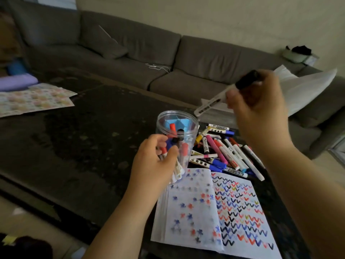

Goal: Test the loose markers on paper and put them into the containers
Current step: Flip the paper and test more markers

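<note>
Tilted marker jar (177, 128), seemingly part-filled

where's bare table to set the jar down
Free: the dark table left of the jar, between the patterned paper and the open notebook. Crowded: right of the jar, the loose markers pile up against the notebook's top edge.
</note>
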